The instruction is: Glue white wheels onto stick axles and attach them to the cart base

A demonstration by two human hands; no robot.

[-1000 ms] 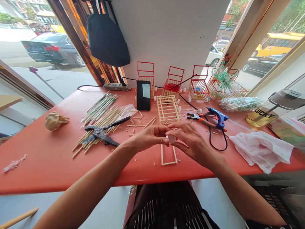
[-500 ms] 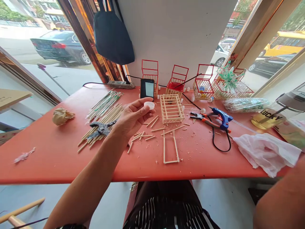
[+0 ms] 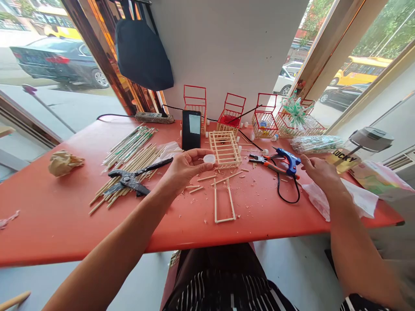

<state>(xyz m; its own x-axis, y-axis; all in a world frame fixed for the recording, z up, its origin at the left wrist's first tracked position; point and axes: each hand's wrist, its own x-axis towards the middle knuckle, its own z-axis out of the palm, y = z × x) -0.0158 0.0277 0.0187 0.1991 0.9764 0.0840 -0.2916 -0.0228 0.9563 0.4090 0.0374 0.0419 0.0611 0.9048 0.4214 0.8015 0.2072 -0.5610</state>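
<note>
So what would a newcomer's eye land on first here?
Probably the row of red-framed stick carts along the back of the red table. Nearer, the left hand pinches a white cap by a plain wooden lattice. Further right, a bright blue glue gun lies close to the right hand.

From my head, the camera faces forward and down, close over my left hand [image 3: 187, 169], right hand [image 3: 322, 176] and the red table [image 3: 65, 207].

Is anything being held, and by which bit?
Yes: the left hand holds a white cap by its rim. I can't see anything in the right hand.
</note>
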